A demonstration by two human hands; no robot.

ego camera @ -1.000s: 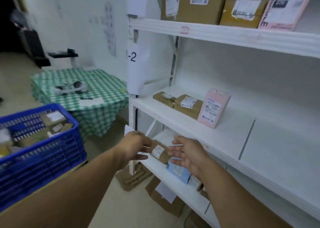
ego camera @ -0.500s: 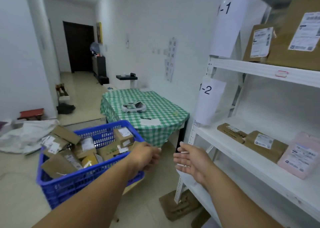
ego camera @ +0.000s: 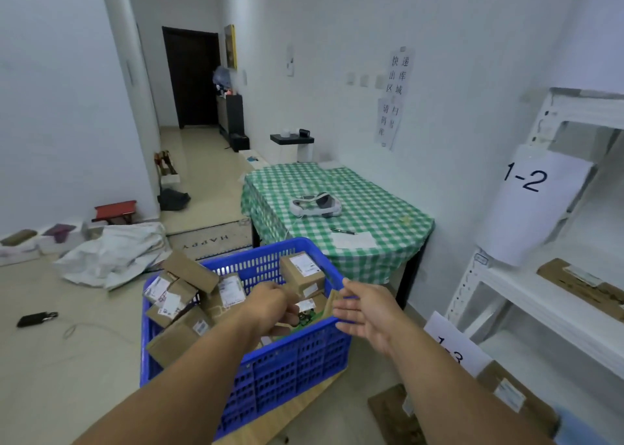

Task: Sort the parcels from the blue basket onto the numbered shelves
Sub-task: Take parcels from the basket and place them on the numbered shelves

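The blue basket (ego camera: 287,377) stands in front of me, filled with several brown cardboard parcels (ego camera: 301,272) bearing white labels. My left hand (ego camera: 270,304) hangs inside the basket with loosely curled fingers just above a green-printed parcel (ego camera: 305,319); no grip on it shows. My right hand (ego camera: 366,308) is held flat with straight fingers over the basket's right rim, holding nothing. To the right is the white shelf (ego camera: 526,286) with paper labels 1-2 (ego camera: 535,188) and 1-3 (ego camera: 450,346). A flat brown parcel (ego camera: 580,284) lies on the 1-2 level.
A green checked table (ego camera: 368,205) with a headset (ego camera: 315,205), pen and paper stands just behind the basket. White bags (ego camera: 114,252) and a black object (ego camera: 35,318) lie on the floor at left. Flat cardboard (ego camera: 393,411) lies below the shelf.
My view has swung left from the shelf to the basket. Both hands have left the lower shelf level and now hover over the basket, the left one reaching in.
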